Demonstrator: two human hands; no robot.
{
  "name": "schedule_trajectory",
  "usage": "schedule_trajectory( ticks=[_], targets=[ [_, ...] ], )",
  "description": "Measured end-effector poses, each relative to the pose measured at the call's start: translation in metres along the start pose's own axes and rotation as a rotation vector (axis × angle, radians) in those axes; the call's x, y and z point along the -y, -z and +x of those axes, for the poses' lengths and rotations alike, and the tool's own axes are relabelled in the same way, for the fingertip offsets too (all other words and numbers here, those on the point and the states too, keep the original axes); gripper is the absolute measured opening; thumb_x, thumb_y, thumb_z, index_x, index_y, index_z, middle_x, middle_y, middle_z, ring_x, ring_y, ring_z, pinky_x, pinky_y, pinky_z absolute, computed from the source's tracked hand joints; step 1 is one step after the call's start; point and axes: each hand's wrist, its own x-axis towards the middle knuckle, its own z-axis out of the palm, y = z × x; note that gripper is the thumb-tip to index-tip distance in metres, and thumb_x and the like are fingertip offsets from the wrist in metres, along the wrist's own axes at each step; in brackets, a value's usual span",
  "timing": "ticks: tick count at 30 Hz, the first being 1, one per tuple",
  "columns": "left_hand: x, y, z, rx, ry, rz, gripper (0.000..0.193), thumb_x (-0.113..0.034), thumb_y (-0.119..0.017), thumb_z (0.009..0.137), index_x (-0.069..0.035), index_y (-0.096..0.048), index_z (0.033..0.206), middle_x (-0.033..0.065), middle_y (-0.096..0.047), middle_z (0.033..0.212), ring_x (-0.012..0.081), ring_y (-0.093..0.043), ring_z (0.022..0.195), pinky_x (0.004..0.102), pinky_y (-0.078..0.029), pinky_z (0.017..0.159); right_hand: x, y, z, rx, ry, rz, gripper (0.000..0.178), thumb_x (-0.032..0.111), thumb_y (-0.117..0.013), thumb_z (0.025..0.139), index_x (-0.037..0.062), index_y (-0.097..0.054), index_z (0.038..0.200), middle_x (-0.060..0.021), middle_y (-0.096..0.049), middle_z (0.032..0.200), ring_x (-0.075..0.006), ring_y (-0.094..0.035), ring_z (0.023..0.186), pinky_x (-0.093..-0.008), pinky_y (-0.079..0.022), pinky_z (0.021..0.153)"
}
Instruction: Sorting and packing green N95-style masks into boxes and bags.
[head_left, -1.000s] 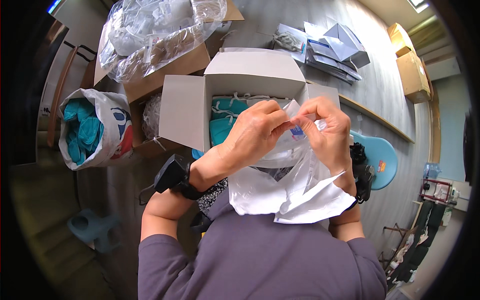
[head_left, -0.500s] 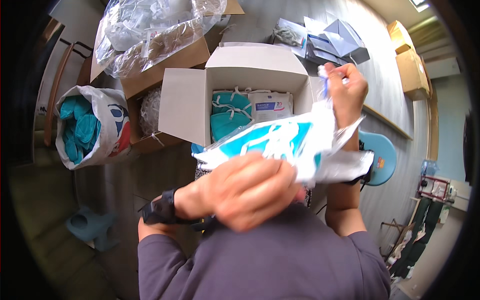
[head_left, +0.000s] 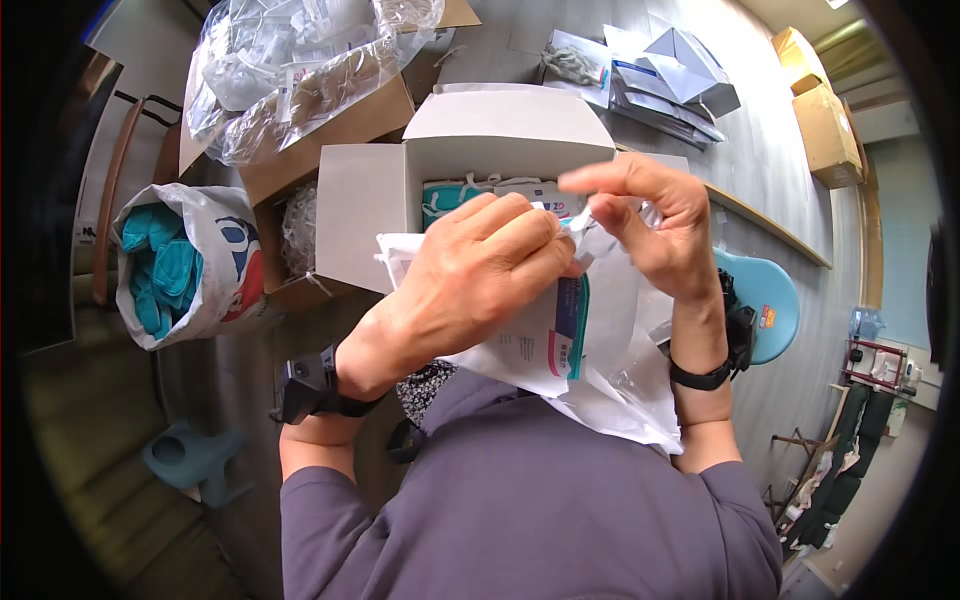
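Note:
My left hand (head_left: 470, 265) is closed in a pinch on the upper edge of a white plastic packaging bag (head_left: 525, 345). The bag hangs in front of my chest, its printed side with dark blue, pink and teal bands showing. My right hand (head_left: 655, 225) is beside the bag's top, index finger stretched out and thumb apart from it, close to a small white strip (head_left: 582, 222) at my left fingertips. Beyond my hands stands an open white carton (head_left: 510, 155); a teal face mask (head_left: 445, 197) with white straps and a white packet show inside, partly hidden by my hands.
A white sack (head_left: 215, 310) of teal masks stands at left. Behind it, a brown carton (head_left: 350, 145) holds clear plastic wrapping (head_left: 250, 75). Folded grey-blue boxes (head_left: 665, 85) lie at the far right. A blue stool (head_left: 765, 305) is by my right arm, a grey-blue one (head_left: 190, 455) lower left.
The bag has turned from its side showing teal masks to its printed side. My left hand has moved up to its top edge; my right hand has come down and inward, its fingers spreading.

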Motion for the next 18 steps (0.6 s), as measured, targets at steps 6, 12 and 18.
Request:
schedule_trajectory(
  ticks=[6,12,18],
  targets=[
    [0.003,-0.009,-0.005,-0.094,0.129,-0.107,0.050,-0.006,-0.086,0.076,-0.005,-0.054,0.114,0.0107,-0.070,0.090,0.0264,-0.072,0.075,0.0333,-0.057,0.063,-0.009,-0.004,0.001,0.022,0.107,-0.061,0.008,0.002,-0.078,0.082,0.0009,-0.073,0.087,-0.0065,-0.064,0.084,-0.0151,-0.060,0.077,-0.0264,-0.048,0.068],
    [0.005,-0.006,-0.002,-0.058,0.417,-0.240,0.028,-0.013,-0.082,0.079,-0.004,-0.065,0.099,0.0081,-0.065,0.081,0.0248,-0.066,0.076,0.0352,-0.053,0.065,-0.012,-0.005,-0.005,-0.003,0.174,-0.026,0.009,-0.003,-0.074,0.084,-0.0015,-0.072,0.093,-0.0085,-0.071,0.083,-0.0125,-0.066,0.075,-0.0269,-0.053,0.066],
    [0.012,-0.009,-0.001,-0.036,0.342,-0.136,0.015,-0.014,-0.080,0.080,-0.003,-0.071,0.084,0.0065,-0.060,0.075,0.0236,-0.060,0.072,0.0358,-0.048,0.059,0.000,-0.010,-0.002,-0.106,0.046,0.020,0.003,-0.003,-0.072,0.085,-0.0025,-0.072,0.082,-0.0080,-0.072,0.079,-0.0111,-0.067,0.074,-0.0240,-0.053,0.067]
  ],
)
